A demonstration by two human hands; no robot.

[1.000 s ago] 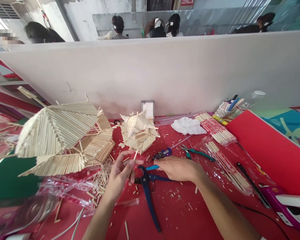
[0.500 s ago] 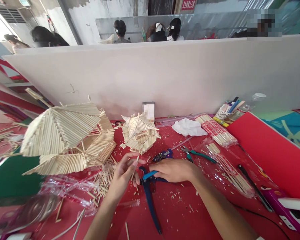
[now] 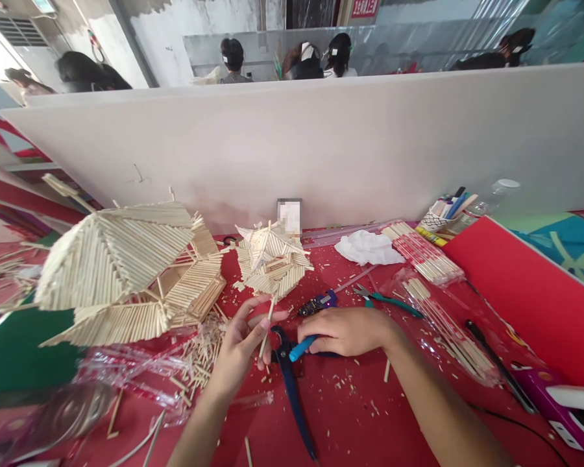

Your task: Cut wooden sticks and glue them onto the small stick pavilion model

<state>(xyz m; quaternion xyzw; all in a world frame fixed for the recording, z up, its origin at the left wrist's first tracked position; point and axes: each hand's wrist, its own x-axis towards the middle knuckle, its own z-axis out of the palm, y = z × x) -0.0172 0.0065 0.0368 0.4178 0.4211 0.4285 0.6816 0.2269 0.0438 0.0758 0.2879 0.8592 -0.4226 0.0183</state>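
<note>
My left hand [image 3: 241, 344] pinches a short wooden stick [image 3: 267, 321] between thumb and fingers, held upright over the red table [image 3: 350, 415]. My right hand [image 3: 343, 331] rests on the upper handle of the blue cutting pliers [image 3: 292, 383], which lie on the table with their jaws close to the stick. A small stick-built model [image 3: 271, 263] stands just behind the hands. A large stick-built roof model [image 3: 121, 269] sits to the left.
Bundles of sticks in plastic [image 3: 425, 259] lie at the right with green pliers [image 3: 387, 298], a purple tool [image 3: 318, 302], a white tissue [image 3: 367, 248] and a pen cup [image 3: 440, 214]. A glue gun [image 3: 559, 399] lies at the far right. A white partition [image 3: 321, 143] bounds the back.
My right hand has closed over the blue pliers' handle and tilted it up slightly. The left hand has raised the stick a little toward the jaws.
</note>
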